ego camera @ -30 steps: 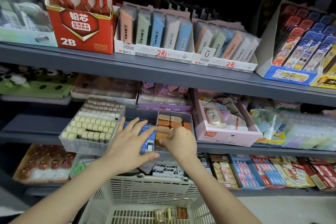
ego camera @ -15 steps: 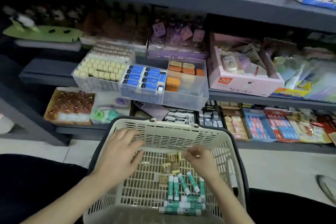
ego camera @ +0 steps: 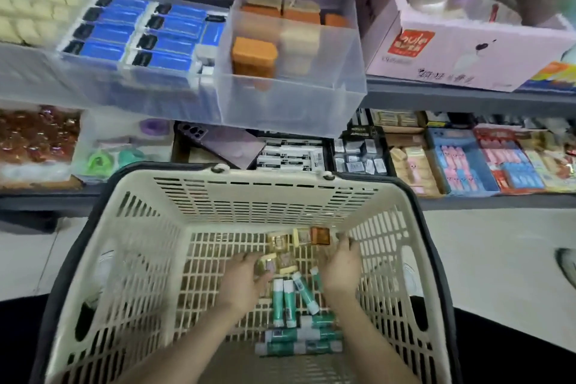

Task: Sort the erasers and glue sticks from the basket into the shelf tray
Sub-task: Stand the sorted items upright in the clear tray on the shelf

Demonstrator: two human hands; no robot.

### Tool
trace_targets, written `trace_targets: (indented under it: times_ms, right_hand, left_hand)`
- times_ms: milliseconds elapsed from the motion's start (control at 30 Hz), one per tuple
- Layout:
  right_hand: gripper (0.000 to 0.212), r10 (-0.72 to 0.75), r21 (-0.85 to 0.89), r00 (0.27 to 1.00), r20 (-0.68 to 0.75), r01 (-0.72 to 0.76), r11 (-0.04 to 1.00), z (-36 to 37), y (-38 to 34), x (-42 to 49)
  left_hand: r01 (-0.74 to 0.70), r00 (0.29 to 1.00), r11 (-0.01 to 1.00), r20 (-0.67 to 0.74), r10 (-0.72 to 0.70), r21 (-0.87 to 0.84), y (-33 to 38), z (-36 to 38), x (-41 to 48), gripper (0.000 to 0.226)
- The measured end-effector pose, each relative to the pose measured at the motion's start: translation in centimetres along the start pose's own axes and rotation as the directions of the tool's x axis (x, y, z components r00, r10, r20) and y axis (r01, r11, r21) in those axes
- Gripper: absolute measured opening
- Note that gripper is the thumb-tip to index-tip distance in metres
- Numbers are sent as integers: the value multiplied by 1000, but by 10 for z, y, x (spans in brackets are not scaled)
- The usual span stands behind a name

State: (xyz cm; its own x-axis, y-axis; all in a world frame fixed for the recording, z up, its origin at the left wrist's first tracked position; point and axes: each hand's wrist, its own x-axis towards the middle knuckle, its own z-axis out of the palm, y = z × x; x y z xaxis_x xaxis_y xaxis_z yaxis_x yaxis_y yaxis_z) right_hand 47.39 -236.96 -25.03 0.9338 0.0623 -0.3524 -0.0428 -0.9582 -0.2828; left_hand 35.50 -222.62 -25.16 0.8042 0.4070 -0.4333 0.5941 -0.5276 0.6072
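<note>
A cream basket with black handles sits in front of me. On its floor lie several small wrapped erasers in tan and orange, with several green and white glue sticks nearer to me. My left hand reaches down into the basket, its fingertips against an eraser. My right hand is down at the right of the erasers, fingers stretched toward the far wall, and I see nothing in it. Above, the clear shelf tray holds blue erasers and orange and tan erasers.
A pink carton stands right of the tray on the same shelf. The lower shelf behind the basket carries boxes of small erasers and pink and blue packs. Pale floor shows on both sides of the basket.
Both hands left the shelf tray and went down into the basket. My view tilted down and closer. In the last half second both hands slid forward to the erasers.
</note>
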Motion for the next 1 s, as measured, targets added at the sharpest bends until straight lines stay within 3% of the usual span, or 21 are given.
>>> trace_targets:
  times_ms: [167,267,400,500,633,767,900,1000]
  right_hand:
    - [53,-59,220,997,53,46,974,22,-5,19]
    - [69,-29,173,999,35,22,985,29,-14,20]
    - [66,59,81,991,116,-69,994,23,-24,21]
    - [66,64,281,988,138,-101,954,26,-28,25]
    - [42,-62,440,980,187,-27,898,28,-33,24]
    - [51,-152,540,955,255,-11,842,35,-32,17]
    - [50,-191,549,930,314,-14,836,33,-26,15]
    - [49,-249,491,913,325,62,869,25,-17,13]
  left_hand:
    - [161,985,969,-28,-169,-187,20,26,25,51]
    - [221,971,949,-38,-235,-226,25,34,32,59]
    - [256,958,937,-68,-279,-236,24,38,36,64]
    - [245,958,943,-92,-271,-223,21,37,36,63]
    - [243,952,913,-101,-290,-326,19,34,34,68]
    - [218,960,890,-74,-269,-400,16,27,35,85]
    - [230,972,914,39,-230,-333,11,19,44,114]
    - [224,970,970,122,-212,-95,17,14,49,129]
